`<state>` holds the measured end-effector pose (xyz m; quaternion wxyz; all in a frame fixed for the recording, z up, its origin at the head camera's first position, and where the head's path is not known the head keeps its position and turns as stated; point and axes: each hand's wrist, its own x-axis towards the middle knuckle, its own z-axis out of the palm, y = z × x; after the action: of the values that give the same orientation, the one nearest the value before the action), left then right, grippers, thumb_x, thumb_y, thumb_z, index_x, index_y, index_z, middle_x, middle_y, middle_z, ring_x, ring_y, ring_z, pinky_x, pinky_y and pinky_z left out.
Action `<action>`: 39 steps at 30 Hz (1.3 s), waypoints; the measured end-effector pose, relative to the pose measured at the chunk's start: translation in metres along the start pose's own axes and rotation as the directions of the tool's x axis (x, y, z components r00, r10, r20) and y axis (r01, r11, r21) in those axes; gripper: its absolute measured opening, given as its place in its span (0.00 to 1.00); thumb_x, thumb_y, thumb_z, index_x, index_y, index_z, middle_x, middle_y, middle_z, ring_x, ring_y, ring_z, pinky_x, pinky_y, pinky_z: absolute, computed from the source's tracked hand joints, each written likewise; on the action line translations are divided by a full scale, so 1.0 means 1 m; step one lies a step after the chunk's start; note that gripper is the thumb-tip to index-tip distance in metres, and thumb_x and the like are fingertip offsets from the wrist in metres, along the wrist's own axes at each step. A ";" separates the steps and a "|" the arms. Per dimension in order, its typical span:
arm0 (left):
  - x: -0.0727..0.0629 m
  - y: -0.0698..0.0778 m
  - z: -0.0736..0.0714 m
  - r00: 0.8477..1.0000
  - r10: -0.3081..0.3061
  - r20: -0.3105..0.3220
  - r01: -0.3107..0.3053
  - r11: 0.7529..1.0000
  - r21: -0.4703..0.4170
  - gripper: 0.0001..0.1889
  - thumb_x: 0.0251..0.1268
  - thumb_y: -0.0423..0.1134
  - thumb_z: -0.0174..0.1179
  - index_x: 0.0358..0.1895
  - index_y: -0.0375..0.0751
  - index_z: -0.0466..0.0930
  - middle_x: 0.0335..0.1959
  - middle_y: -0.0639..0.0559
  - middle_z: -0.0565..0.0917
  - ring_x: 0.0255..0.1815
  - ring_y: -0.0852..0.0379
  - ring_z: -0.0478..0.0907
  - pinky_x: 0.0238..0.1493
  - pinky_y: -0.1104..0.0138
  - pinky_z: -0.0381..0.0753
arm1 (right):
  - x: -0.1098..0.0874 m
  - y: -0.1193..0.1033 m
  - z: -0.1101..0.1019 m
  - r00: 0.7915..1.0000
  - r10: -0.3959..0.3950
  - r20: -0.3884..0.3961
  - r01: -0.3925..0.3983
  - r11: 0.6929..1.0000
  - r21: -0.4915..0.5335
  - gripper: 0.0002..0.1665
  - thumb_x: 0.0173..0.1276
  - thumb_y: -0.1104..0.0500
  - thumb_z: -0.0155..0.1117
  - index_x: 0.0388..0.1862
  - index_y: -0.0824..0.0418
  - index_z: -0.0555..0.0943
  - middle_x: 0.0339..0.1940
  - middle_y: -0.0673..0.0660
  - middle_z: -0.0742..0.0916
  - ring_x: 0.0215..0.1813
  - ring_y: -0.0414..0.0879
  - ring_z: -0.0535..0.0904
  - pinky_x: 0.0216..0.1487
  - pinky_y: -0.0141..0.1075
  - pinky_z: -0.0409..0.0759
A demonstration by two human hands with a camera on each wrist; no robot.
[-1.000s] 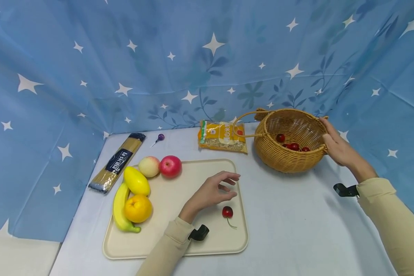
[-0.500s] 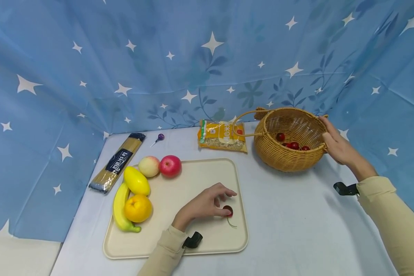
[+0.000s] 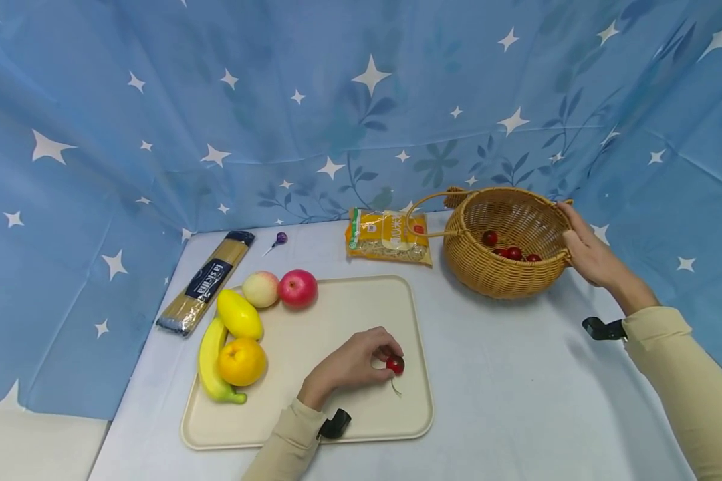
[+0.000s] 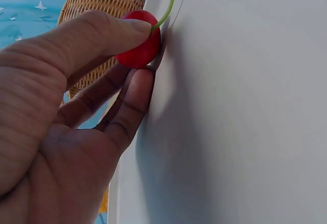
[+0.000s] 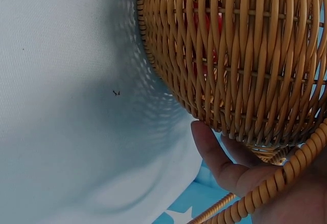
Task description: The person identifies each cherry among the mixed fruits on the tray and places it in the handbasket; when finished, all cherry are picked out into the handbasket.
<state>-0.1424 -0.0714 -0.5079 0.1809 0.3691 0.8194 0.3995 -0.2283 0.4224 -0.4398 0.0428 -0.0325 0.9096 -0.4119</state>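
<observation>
Between thumb and fingers, my left hand [image 3: 355, 361] pinches a red cherry [image 3: 395, 364] with a green stem, low over the right side of the beige tray [image 3: 361, 427]. The left wrist view shows the thumb across the cherry [image 4: 139, 50] and the fingertips beneath it. At the back right, my right hand [image 3: 591, 250] grips the rim of a tilted wicker basket [image 3: 493, 284], its opening facing the tray. Several cherries [image 3: 514, 254] lie inside. In the right wrist view the fingers [image 5: 212, 150] press against the woven wall, close by the handle [image 5: 276, 183].
On the tray's left are a banana [image 3: 212, 361], an orange [image 3: 241, 362], a yellow mango-like fruit [image 3: 238, 315], a pale peach [image 3: 261, 289] and a red apple [image 3: 297, 289]. Behind stand a spaghetti pack [image 3: 207, 284], a purple lollipop [image 3: 281, 238] and a yellow food bag [image 3: 388, 237].
My left hand has come down and nearer to the cherry, and its thumb and fingers have closed on it. The cherry has shifted slightly. The right hand and basket stay almost still.
</observation>
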 end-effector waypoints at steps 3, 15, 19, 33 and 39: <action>0.000 -0.001 0.001 1.000 0.010 -0.013 -0.010 0.999 -0.031 0.13 0.65 0.29 0.73 0.51 0.43 0.86 0.47 0.52 0.87 0.46 0.66 0.86 0.55 0.73 0.87 | 0.000 0.000 0.000 1.000 -0.001 -0.004 0.001 1.000 -0.004 0.40 0.84 0.58 0.20 0.89 0.52 0.24 0.89 0.74 0.36 0.84 0.85 0.43 0.70 0.85 0.58; -0.002 -0.002 -0.004 0.999 0.009 -0.042 -0.013 0.995 -0.097 0.14 0.65 0.30 0.74 0.53 0.41 0.85 0.49 0.50 0.88 0.48 0.62 0.89 0.56 0.70 0.89 | 0.001 0.000 0.001 1.000 -0.015 -0.004 0.015 1.000 0.010 0.40 0.85 0.57 0.21 0.90 0.49 0.25 0.90 0.71 0.37 0.85 0.84 0.44 0.71 0.84 0.58; -0.001 -0.001 -0.010 0.999 0.006 -0.054 -0.012 0.995 -0.098 0.16 0.66 0.29 0.73 0.55 0.42 0.85 0.51 0.49 0.88 0.50 0.60 0.88 0.58 0.68 0.89 | 0.001 0.000 0.001 1.000 -0.008 -0.002 0.008 1.000 0.010 0.41 0.84 0.57 0.21 0.90 0.49 0.25 0.90 0.72 0.37 0.84 0.84 0.45 0.70 0.84 0.59; 0.020 0.002 -0.029 0.955 0.039 -0.294 -0.135 0.940 -0.314 0.20 0.66 0.23 0.71 0.59 0.35 0.84 0.57 0.39 0.86 0.56 0.47 0.87 0.62 0.64 0.89 | 0.000 -0.001 0.001 1.000 -0.011 0.004 0.011 1.000 0.019 0.40 0.84 0.57 0.20 0.90 0.49 0.25 0.90 0.72 0.37 0.84 0.84 0.46 0.69 0.84 0.60; 0.032 0.009 -0.039 0.947 0.014 -0.322 -0.132 0.928 -0.349 0.20 0.65 0.23 0.72 0.59 0.32 0.83 0.58 0.38 0.85 0.57 0.46 0.87 0.63 0.66 0.88 | 0.000 -0.001 0.001 1.000 -0.015 -0.001 0.015 1.000 0.016 0.41 0.84 0.58 0.21 0.90 0.50 0.25 0.89 0.74 0.38 0.83 0.85 0.47 0.68 0.84 0.61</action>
<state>-0.1826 -0.0640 -0.4762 0.0987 0.2912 0.7344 0.6051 -0.2280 0.4207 -0.4394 0.0397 -0.0389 0.9061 -0.4194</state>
